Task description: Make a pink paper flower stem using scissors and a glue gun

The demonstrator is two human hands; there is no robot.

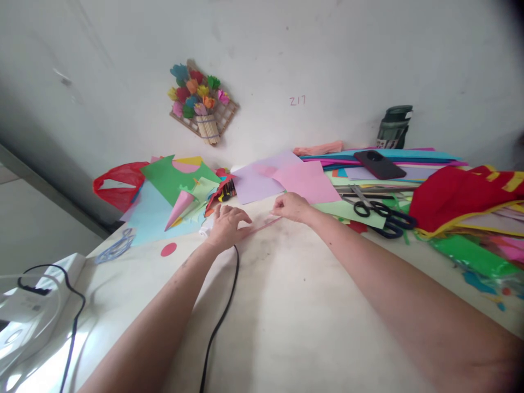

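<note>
A thin pink paper strip (267, 223) lies between my two hands, slightly slanted on the table. My right hand (291, 208) is closed in a pinch at its right end. At the left end is my left hand (227, 226), palm down with the fingers apart and the thumb by the strip. Part of a white object (206, 227) shows beside the left hand, which hides the rest. A black cord (223, 319) runs from under that hand toward me. Behind the hands lie a pink sheet (308, 183) and a lilac sheet (256, 183).
Left are a pink paper cone (179, 209), a red paper circle (168, 249), a blue cord bundle (115, 248) and a white power strip (61, 281). Right are scissors (379, 209), a phone (380, 165) on stacked paper, a bottle (395, 128) and a red cloth (454, 196).
</note>
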